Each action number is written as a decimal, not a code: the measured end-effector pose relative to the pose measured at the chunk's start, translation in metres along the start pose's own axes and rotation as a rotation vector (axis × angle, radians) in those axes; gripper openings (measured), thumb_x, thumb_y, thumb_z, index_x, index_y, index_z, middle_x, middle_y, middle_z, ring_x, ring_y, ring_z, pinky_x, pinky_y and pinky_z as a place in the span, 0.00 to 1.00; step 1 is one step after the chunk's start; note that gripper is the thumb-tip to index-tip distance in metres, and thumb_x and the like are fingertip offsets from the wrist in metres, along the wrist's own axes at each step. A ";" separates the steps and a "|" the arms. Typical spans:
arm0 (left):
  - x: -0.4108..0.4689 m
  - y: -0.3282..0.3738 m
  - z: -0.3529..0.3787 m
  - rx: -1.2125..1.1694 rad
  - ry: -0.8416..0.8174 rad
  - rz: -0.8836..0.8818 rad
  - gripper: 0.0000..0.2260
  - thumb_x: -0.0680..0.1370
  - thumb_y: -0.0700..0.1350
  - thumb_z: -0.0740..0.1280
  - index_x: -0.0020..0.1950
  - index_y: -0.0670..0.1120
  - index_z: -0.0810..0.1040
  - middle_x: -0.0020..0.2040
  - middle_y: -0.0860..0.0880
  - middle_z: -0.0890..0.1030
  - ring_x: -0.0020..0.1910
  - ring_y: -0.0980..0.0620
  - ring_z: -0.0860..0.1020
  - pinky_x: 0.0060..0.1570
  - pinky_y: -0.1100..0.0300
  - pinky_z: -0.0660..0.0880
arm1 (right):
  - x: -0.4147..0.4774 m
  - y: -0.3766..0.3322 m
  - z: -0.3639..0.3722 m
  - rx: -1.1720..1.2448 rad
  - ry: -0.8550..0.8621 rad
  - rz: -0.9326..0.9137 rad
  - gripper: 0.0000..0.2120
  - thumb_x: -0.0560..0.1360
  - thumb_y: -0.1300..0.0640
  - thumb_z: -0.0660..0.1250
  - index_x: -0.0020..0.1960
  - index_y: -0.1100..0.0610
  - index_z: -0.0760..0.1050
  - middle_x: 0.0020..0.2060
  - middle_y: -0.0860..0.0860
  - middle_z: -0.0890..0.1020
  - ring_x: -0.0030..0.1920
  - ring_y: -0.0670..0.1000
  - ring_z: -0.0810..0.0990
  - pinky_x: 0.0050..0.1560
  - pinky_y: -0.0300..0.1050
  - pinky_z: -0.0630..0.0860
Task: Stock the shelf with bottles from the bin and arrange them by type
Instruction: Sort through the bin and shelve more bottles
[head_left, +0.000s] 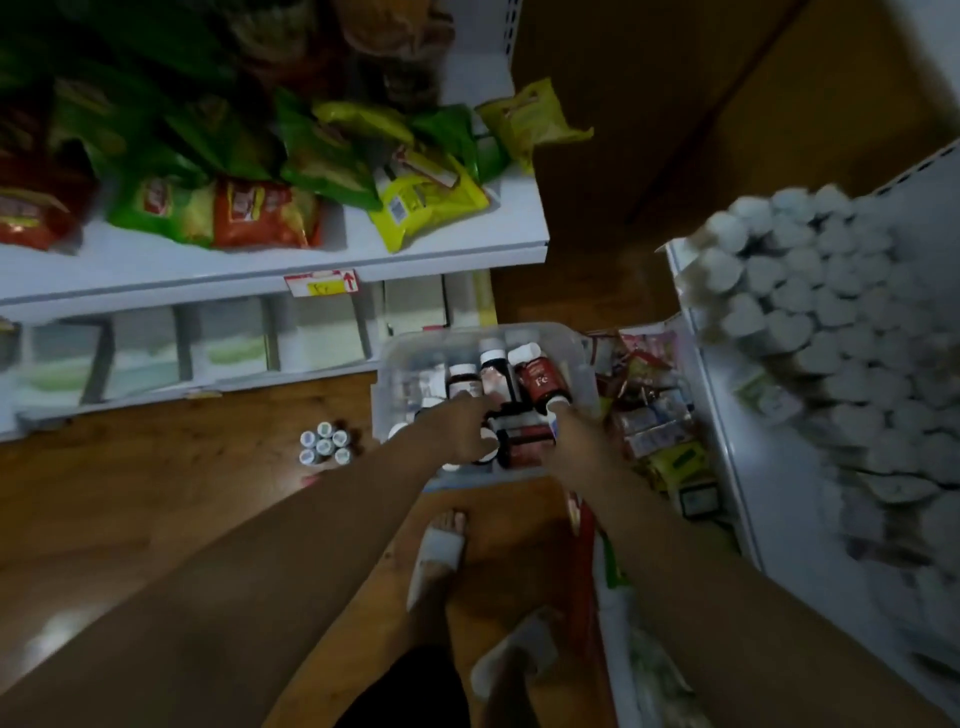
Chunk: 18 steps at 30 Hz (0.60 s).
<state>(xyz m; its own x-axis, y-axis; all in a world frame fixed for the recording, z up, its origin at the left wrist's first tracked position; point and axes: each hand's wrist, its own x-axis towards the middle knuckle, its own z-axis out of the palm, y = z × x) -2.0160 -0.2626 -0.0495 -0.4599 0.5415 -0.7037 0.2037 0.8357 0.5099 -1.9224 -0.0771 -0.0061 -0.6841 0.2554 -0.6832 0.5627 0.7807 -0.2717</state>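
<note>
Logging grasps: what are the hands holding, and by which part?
Unclear: the left hand and right hand flank a dark bottle in the bin, but blur hides any grip.

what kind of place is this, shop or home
Most likely a small shop aisle: white retail shelf with a price tag on its edge, snack packets piled on it, and a clear bin of bottles.

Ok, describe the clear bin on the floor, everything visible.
The bin is a clear plastic tub with rounded corners, lidless, sitting on the wooden floor beside a white shelf. It holds dark bottles with white caps, some lying down. The left hand and right hand reach inside; their grip is unclear.
</note>
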 end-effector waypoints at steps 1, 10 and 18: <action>0.005 0.001 0.001 0.028 -0.037 0.005 0.37 0.74 0.61 0.69 0.80 0.50 0.68 0.67 0.38 0.77 0.62 0.37 0.78 0.59 0.46 0.79 | 0.007 0.002 0.005 -0.049 0.007 -0.001 0.31 0.75 0.51 0.73 0.74 0.52 0.65 0.65 0.58 0.76 0.60 0.60 0.78 0.57 0.53 0.80; 0.028 0.001 0.022 0.157 -0.020 -0.001 0.28 0.77 0.53 0.76 0.75 0.48 0.74 0.69 0.44 0.77 0.66 0.43 0.78 0.59 0.54 0.75 | 0.040 0.003 0.014 -0.428 0.115 0.040 0.32 0.74 0.49 0.75 0.74 0.53 0.66 0.67 0.59 0.74 0.68 0.61 0.69 0.61 0.55 0.75; 0.012 0.004 -0.009 -0.221 0.112 -0.115 0.09 0.77 0.45 0.74 0.56 0.50 0.81 0.53 0.51 0.83 0.51 0.49 0.82 0.44 0.63 0.76 | 0.030 0.012 -0.001 0.140 0.132 0.088 0.22 0.80 0.54 0.68 0.71 0.60 0.70 0.58 0.59 0.81 0.58 0.62 0.80 0.49 0.45 0.69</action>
<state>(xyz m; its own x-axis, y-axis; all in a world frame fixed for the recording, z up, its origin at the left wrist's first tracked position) -2.0286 -0.2538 -0.0517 -0.5645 0.4206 -0.7102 -0.0429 0.8443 0.5341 -1.9362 -0.0594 -0.0295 -0.6789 0.3986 -0.6166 0.6758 0.6674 -0.3127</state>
